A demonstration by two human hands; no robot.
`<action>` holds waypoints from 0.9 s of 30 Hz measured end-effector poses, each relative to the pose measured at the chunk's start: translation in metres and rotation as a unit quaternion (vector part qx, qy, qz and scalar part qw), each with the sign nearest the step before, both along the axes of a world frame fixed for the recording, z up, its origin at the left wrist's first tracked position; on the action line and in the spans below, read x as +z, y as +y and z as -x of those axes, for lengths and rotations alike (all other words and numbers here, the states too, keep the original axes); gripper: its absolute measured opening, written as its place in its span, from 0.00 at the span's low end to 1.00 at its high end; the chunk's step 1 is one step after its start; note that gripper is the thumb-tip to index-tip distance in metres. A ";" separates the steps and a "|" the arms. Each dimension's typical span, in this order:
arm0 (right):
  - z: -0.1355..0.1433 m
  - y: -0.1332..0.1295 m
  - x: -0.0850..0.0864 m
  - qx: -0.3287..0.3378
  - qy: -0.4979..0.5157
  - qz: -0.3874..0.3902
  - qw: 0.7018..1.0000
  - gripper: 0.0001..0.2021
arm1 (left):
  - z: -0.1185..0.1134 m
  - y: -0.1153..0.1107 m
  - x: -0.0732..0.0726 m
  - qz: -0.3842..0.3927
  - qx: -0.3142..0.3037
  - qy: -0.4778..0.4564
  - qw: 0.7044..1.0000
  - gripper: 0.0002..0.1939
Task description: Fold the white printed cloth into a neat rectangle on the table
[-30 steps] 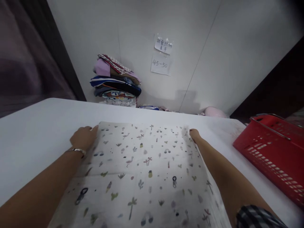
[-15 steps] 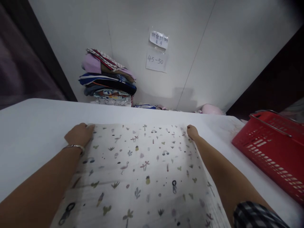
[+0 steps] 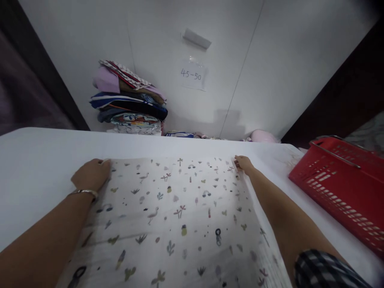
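Observation:
A white cloth (image 3: 186, 200) printed with small palms, flamingos and cactuses spreads over the white table (image 3: 42, 160) and runs down past the bottom of the view. My left hand (image 3: 91, 174), with a silver bangle at the wrist, is closed on the cloth's far left corner. At the far right corner my right hand (image 3: 243, 164) pinches the cloth's edge between thumb and fingers. Faint creases cross the cloth's left part.
A red plastic basket (image 3: 345, 184) with a metal handle stands on the right. Behind the table's far edge are a stack of folded fabrics (image 3: 132, 100) and a pink bundle (image 3: 264, 136). Paper signs (image 3: 193, 75) hang on the wall.
The view has shifted slightly, so the wall items and basket appear further left. The upper paper sign has curled up. Both hands still hold the cloth's corners, and the right fingers show more.

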State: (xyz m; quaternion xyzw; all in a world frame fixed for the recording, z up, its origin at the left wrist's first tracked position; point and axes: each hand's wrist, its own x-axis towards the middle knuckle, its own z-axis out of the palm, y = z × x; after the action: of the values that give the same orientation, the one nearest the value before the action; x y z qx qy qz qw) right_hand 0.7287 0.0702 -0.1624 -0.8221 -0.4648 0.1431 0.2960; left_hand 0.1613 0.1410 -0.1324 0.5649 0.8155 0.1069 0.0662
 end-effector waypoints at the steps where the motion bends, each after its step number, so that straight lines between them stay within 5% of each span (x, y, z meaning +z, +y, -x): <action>1: 0.000 -0.002 0.003 -0.004 -0.002 -0.005 1.000 0.17 | 0.000 0.000 0.000 -0.002 0.004 -0.007 1.000 0.30; 5: 0.010 -0.009 0.007 0.006 -0.019 -0.001 1.000 0.21 | -0.003 -0.004 -0.002 -0.024 0.021 -0.043 0.999 0.30; 10: 0.028 -0.006 0.006 0.020 -0.062 0.066 0.996 0.13 | -0.004 -0.008 0.000 -0.030 0.028 -0.055 0.998 0.29; 27: 0.035 -0.004 0.001 -0.067 -0.096 0.074 0.990 0.13 | -0.005 -0.009 0.006 0.010 -0.017 -0.013 1.000 0.29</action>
State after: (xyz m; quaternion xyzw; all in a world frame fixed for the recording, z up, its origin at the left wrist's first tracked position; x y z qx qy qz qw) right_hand 0.6933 0.0665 -0.1617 -0.8810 -0.4230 0.0773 0.1973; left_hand 0.1660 0.1318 -0.1263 0.5769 0.8057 0.1045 0.0843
